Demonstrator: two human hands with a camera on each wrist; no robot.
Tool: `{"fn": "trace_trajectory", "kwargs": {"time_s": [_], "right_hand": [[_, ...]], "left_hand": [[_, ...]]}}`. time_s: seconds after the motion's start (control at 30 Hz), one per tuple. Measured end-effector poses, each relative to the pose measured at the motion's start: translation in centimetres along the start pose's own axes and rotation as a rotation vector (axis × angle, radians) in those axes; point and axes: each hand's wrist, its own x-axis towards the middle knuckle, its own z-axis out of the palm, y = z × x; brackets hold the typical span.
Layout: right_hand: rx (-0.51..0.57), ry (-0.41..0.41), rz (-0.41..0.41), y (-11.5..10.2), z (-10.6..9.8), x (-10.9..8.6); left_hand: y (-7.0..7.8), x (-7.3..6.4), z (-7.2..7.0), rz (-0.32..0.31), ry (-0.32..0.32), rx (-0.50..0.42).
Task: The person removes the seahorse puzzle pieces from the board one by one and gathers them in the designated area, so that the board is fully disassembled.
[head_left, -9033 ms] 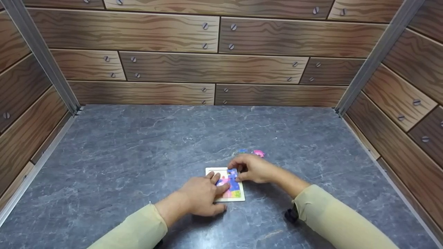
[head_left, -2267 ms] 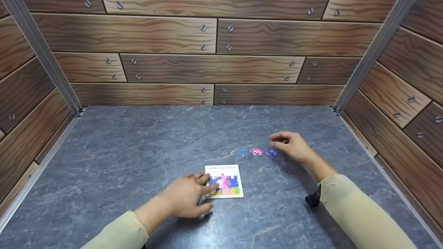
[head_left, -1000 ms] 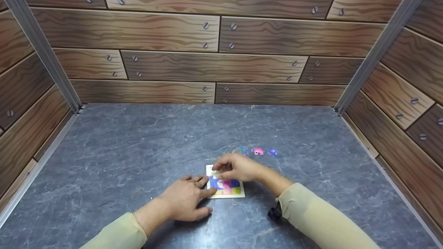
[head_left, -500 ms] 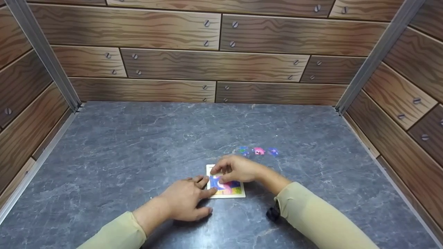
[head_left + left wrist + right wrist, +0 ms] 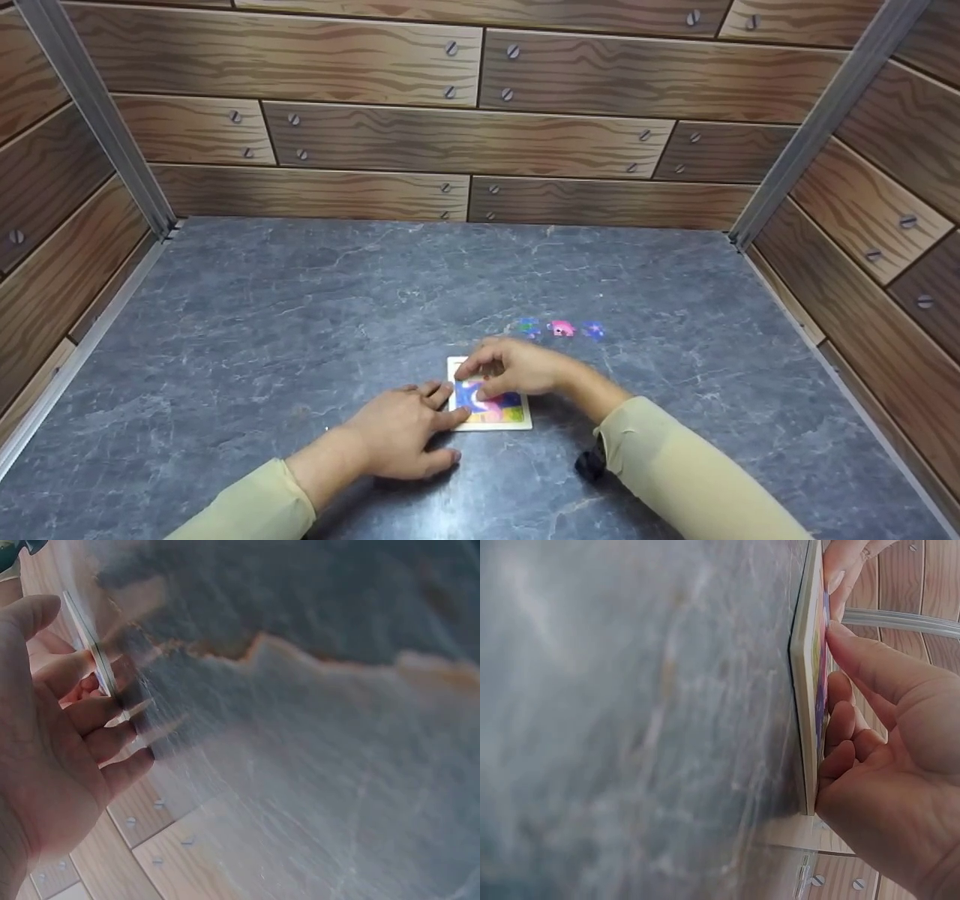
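Note:
A small jigsaw puzzle (image 5: 514, 412) in a white frame lies on the table, with a pink figure on a blue ground and yellow and green along its near side. My left hand (image 5: 401, 435) has its fingers spread, and the fingertips rest at the puzzle's left edge. Over the upper part, my right hand (image 5: 517, 367) bends thumb and index finger onto a blue puzzle piece (image 5: 466, 391) near the left side. In the right wrist view the thumb (image 5: 885, 667) meets the puzzle's printed face; the remaining fingers are curled by it. The right hand hides part of the puzzle.
Beyond the puzzle lie three loose pieces in a row: a blue-green piece (image 5: 529, 327), a pink piece (image 5: 562, 328) and a blue star piece (image 5: 593, 330). Wood-patterned walls (image 5: 360, 139) enclose the grey marbled table (image 5: 300, 300) at the back and sides.
A blue piece has gone from the puzzle's upper right to the right end of the loose row. The right hand has since returned leftward to the puzzle; the left hand shifted slightly left.

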Motion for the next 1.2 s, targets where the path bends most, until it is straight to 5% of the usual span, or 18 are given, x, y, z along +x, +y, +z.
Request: {"fn": "trace_trajectory", "kwargs": {"time_s": [1.2], "right_hand": [[0.055,-0.005,-0.011,0.06,0.25,-0.08]], "left_hand": [[0.04,0.02,0.16,-0.011,-0.004,-0.030]]}}
